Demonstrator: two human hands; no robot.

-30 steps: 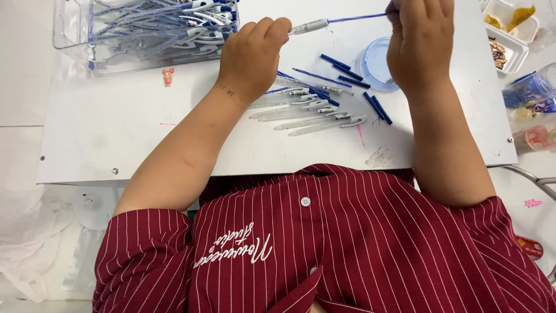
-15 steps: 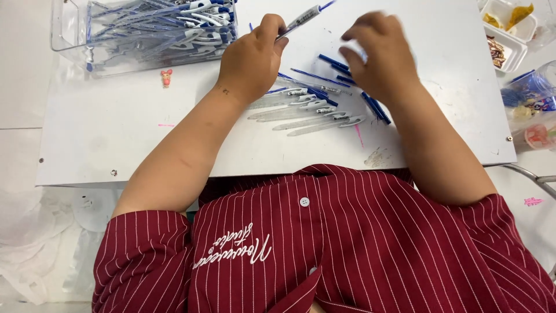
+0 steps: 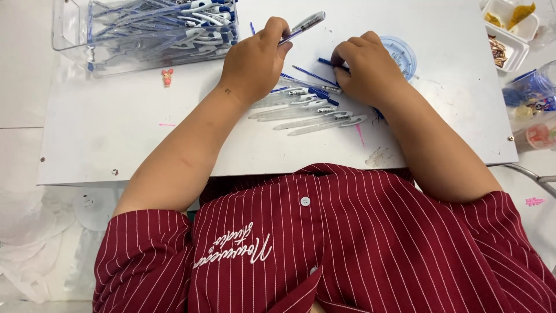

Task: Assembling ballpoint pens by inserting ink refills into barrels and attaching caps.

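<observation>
Two hands worked above the row of clear pen barrels (image 3: 307,113): left hand (image 3: 255,61) pinched a pen barrel (image 3: 304,26); right hand (image 3: 365,66) curled over a blue refill (image 3: 325,61).

The pen barrel (image 3: 307,24) is clear with a white grip and dark print. The refill (image 3: 327,61) is blue. The loose barrels (image 3: 313,113) near the board's front edge are clear with white ends and small dark print. The board (image 3: 116,127) is white with pink marks. The bin (image 3: 145,29) at its far left corner is clear, filled with blue-and-white pens. The round lid (image 3: 402,52) is pale blue. The shirt (image 3: 347,243) is dark red with thin white stripes and white script.
</observation>
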